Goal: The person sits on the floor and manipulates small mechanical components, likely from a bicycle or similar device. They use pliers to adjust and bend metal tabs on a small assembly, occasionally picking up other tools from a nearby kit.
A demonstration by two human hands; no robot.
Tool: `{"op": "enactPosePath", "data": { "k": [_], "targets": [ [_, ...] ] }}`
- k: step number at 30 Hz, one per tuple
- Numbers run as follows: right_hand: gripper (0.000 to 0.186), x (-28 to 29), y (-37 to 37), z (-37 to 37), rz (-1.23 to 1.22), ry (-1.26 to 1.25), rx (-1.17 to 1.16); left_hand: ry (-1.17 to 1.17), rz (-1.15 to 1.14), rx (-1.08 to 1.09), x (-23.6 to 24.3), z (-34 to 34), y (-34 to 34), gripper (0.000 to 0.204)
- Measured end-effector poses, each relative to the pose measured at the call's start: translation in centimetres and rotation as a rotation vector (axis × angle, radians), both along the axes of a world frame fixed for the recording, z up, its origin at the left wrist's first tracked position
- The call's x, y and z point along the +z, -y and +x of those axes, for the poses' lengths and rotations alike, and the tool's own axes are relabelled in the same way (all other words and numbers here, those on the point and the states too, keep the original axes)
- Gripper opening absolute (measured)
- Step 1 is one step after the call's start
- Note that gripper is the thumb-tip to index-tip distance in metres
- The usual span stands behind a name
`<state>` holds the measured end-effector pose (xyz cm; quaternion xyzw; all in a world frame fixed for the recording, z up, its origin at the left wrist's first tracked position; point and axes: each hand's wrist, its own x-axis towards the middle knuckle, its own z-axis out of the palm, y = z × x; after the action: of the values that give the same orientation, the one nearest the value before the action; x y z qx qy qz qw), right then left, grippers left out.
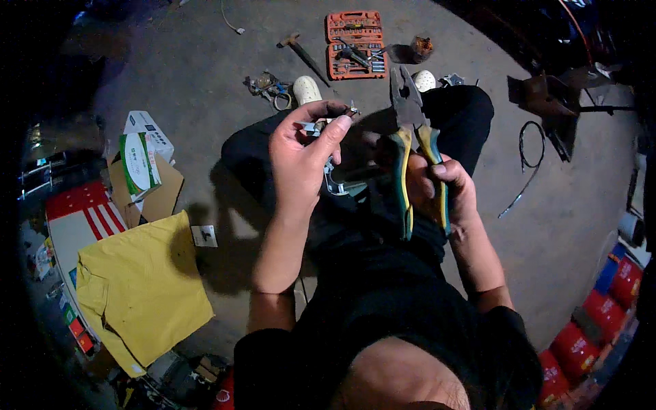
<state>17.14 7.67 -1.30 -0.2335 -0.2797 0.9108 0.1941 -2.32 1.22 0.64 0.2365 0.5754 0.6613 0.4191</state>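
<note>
In my right hand (459, 188) is a pair of combination pliers (408, 106) with yellow-and-green handles. The jaws point away from me and are slightly parted, and the handles are spread. My left hand (301, 147) is closed, pinching a small metal part (353, 111) between thumb and forefinger, to the left of the plier jaws. A silvery curved metal piece (333, 183) shows below the left hand's fingers. Whether it is joined to the pinched part is hidden by the hand.
Beyond my feet lie a hammer (305, 57), an orange socket set case (355, 60) and a loose pile of parts (270, 89). A yellow cloth garment (147, 287) and cartons (147, 133) are on the left. A black cable (523, 164) and red containers (574, 348) are on the right.
</note>
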Motion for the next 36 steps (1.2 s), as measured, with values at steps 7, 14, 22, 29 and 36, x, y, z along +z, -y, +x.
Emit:
{"op": "enactPosePath", "data": {
  "k": [7,14,22,29,36],
  "targets": [
    [0.039,-0.4,0.2,1.3,0.186,0.176,0.109,0.054,-0.011,-0.019,-0.5,0.1,-0.4,0.017],
    [0.020,-2.4,0.5,1.0,0.108,0.282,-0.032,0.120,-0.126,-0.105,-3.1,-0.2,-1.6,0.017],
    [0.013,-5.0,1.9,2.6,0.046,0.519,-0.066,0.107,-0.305,-0.073,-12.7,-1.2,-2.7,0.019],
    [0.018,-4.9,1.3,2.1,0.123,0.613,-0.055,0.456,-0.078,-0.092,-10.4,-0.4,-2.2,0.034],
    [0.042,-4.7,0.1,0.1,0.090,0.598,0.007,0.280,0.141,-0.222,-5.2,0.8,-1.6,0.038]
  ]
}}
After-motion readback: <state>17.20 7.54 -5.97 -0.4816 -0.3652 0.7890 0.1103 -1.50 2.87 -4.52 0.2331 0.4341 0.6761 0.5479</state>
